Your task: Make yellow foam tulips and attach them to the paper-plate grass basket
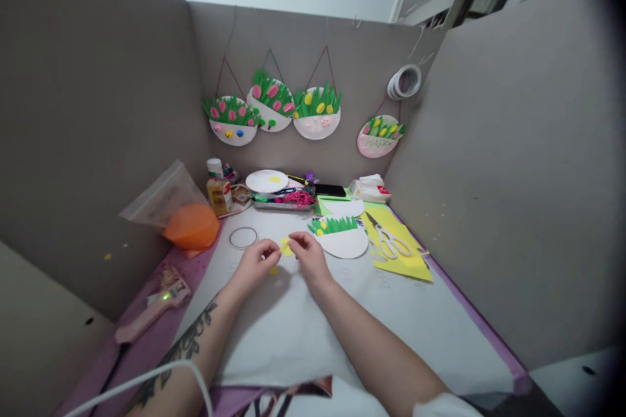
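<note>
Over the middle of the white-covered table, my left hand [255,262] and my right hand [310,259] face each other, fingers closed in a pinch. Between their fingertips is a small yellow paper piece [285,247], gripped from both sides. Another small yellow piece [273,270] lies just below my left fingertips. To the right of my right hand rests a white paper plate pocket [345,245] with green paper grass [337,226] and yellow bits along its top. A clear ring [243,237] lies beyond my left hand.
White-handled scissors [391,242] lie on yellow paper [408,264] at right. At left are a pink glue gun [154,309], a bag of orange material [190,225] and a glue bottle [218,192]. A tray [283,204] holds craft supplies. Finished plates [317,127] hang on the grey partition.
</note>
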Available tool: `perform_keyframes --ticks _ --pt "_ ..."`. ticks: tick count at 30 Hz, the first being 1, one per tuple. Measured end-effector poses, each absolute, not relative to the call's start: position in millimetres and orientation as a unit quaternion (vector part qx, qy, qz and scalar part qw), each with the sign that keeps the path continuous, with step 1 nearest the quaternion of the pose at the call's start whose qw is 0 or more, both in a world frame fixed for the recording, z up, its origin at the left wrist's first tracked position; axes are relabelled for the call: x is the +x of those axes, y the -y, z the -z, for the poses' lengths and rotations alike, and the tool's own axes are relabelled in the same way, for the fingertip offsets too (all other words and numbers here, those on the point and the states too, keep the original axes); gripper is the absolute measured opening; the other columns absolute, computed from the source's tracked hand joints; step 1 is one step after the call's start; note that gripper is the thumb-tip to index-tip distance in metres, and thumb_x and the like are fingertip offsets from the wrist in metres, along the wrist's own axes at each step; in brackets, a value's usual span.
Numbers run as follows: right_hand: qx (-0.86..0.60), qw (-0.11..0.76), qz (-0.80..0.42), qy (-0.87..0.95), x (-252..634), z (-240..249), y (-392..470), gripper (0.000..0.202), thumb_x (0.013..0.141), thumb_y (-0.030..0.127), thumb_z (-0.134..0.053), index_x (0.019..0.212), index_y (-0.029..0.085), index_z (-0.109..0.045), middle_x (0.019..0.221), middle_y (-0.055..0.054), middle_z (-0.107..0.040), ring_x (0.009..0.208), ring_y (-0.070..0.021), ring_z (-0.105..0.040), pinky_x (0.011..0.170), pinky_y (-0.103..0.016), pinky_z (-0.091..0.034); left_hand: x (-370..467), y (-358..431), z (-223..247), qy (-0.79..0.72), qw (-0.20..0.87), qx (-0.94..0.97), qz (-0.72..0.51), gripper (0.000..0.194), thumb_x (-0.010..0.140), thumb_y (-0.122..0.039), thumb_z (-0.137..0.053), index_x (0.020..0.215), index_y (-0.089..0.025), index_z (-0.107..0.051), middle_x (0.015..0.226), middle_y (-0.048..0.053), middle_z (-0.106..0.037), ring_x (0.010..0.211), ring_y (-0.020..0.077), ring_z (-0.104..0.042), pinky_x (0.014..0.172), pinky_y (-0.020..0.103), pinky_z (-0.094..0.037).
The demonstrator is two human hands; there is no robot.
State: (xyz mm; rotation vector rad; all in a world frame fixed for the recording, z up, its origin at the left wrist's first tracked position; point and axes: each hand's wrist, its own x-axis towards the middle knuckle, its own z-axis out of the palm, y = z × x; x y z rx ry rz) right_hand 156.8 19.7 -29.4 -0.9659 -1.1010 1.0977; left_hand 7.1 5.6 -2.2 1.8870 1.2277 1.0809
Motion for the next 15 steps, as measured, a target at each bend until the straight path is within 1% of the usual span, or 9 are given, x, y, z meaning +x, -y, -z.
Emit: perform_keyframes --ticks 2,5,7,11,13,15 --pt "-0.427 0.609 -0.432 0.510 160.5 26.7 -19.7 0.016 0.070 0.032 -0.062 0.078 0.018 -0.062 0.075 0.000 -0.057 0.068 -0.0130 -0.050 0.061 -0.025 -0.040 7.2 -5.0 1.8 -0.462 0.310 0.721 -0.412 0.014 0.074 -0.026 -0.049 0.068 -0.016 -0.057 0.064 -0.001 -0.054 0.061 0.0116 -0.049 0.057 0.021 -0.038" --pt "-0.428 0.589 -0.389 0.565 163.7 19.5 -17.0 0.015 0.073 0.031 -0.058 0.066 0.018 -0.060 0.076 -0.001 -0.055 0.073 -0.0144 -0.051 0.065 -0.026 -0.040 7.8 -5.1 1.4 -0.462 0.298 0.732 -0.402 0.016 0.075 -0.027 -0.049 0.069 -0.016 -0.059 0.067 0.000 -0.056 0.063 0.0122 -0.050 0.059 0.022 -0.038" --pt "-0.421 0.581 -0.379 0.584 163.8 17.0 -15.9 0.017 0.073 0.031 -0.057 0.063 0.018 -0.057 0.079 -0.002 -0.054 0.075 -0.0142 -0.050 0.066 -0.025 -0.040 7.0 -7.1 2.3 -0.470 0.295 0.734 -0.392 0.018 0.074 -0.029 -0.050 0.070 -0.016 -0.060 0.068 0.000 -0.058 0.064 0.0128 -0.051 0.058 0.022 -0.037" --pt "-0.413 0.583 -0.421 0.559 164.9 20.1 -19.1 0.016 0.076 0.033 -0.053 0.068 0.019 -0.055 0.072 0.001 -0.051 0.063 -0.0115 -0.046 0.059 -0.024 -0.038 0.0 -16.1 10.3 -0.528 0.284 0.708 -0.372 0.021 0.075 -0.032 -0.048 0.073 -0.016 -0.061 0.067 0.001 -0.060 0.062 0.0137 -0.052 0.057 0.023 -0.037" --pt "-0.421 0.596 -0.403 0.552 167.3 21.3 -20.9 0.015 0.076 0.032 -0.053 0.069 0.019 -0.054 0.074 0.000 -0.051 0.066 -0.0122 -0.047 0.060 -0.024 -0.039 -4.8 -20.1 16.1 -0.557 0.263 0.715 -0.332 0.022 0.075 -0.033 -0.048 0.074 -0.016 -0.062 0.068 0.002 -0.061 0.063 0.0148 -0.053 0.059 0.024 -0.038" --pt "-0.432 0.603 -0.360 0.566 169.8 19.8 -20.6 0.015 0.075 0.030 -0.054 0.066 0.018 -0.054 0.078 -0.001 -0.052 0.074 -0.0138 -0.049 0.064 -0.024 -0.040 -7.8 -21.2 20.9 -0.572 0.239 0.734 -0.277 0.022 0.071 -0.035 -0.053 0.080 -0.017 -0.062 0.076 0.004 -0.062 0.069 0.0165 -0.054 0.062 0.025 -0.038"
